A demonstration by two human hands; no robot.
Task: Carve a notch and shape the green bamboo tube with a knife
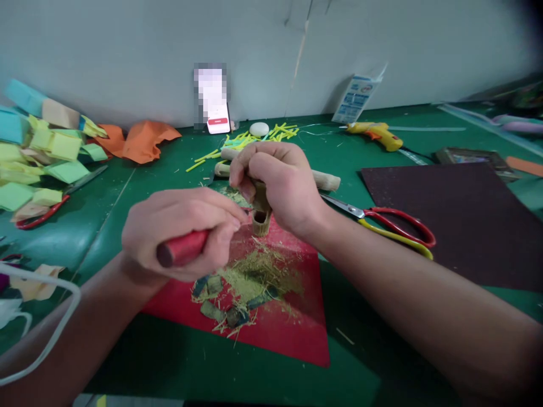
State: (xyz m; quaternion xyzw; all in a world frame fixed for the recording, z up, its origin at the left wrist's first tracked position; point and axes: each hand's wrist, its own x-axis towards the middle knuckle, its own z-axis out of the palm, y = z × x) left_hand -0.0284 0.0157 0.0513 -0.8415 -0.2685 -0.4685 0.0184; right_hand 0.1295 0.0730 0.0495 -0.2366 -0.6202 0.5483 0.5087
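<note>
My left hand is closed around a tool with a round red handle. The working end of that tool is mostly covered by the fingers, so its kind is unclear. My right hand is wrapped around a bamboo tube, whose hollow open end faces down toward me. The left fingertips are right beside this end. Below both hands lies a red sheet, strewn with a heap of fine shavings and several short dark bamboo pieces.
Behind my hands lie bamboo sticks and yellow strips. Scissors and a dark sheet are on the right. Farther back are a yellow glue gun and a propped phone. Folded paper is piled left.
</note>
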